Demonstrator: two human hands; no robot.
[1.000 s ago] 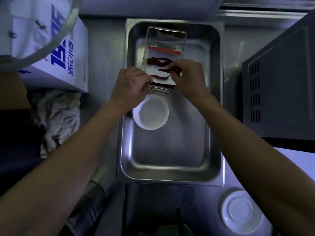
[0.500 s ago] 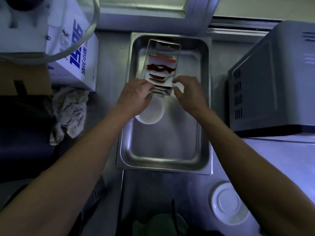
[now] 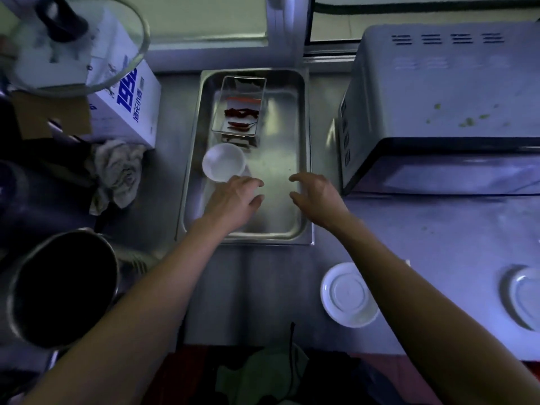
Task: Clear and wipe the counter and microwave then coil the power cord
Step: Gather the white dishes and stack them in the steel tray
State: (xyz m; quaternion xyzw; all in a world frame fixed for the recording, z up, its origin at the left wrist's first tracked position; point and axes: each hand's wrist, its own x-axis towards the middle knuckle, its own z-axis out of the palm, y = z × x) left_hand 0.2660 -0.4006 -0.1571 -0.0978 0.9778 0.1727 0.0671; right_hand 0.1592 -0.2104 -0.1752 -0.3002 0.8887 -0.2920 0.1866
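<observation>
A steel tray [image 3: 302,159] lies on the counter [image 3: 438,229] left of the grey microwave [image 3: 438,103]. In its far half stands a clear container [image 3: 240,106] with red chili peppers [image 3: 241,113]. A small white bowl [image 3: 224,162] sits in front of it. My left hand [image 3: 235,198] hovers over the tray's near half, fingers relaxed, close to the bowl and holding nothing. My right hand [image 3: 317,194] hangs over the tray's near right part, fingers loosely curled and empty. Green crumbs [image 3: 467,121] dot the microwave's top. No power cord shows.
A white saucer [image 3: 347,295] and a second plate [image 3: 523,296] lie on the counter near me. A crumpled rag [image 3: 119,171] and a blue-and-white box [image 3: 125,100] lie left of the tray, a dark metal pot [image 3: 62,287] at the lower left.
Both hands have let go of the clear container and drawn back toward me over the tray's near half. The view has widened, showing the microwave top, pot and plates.
</observation>
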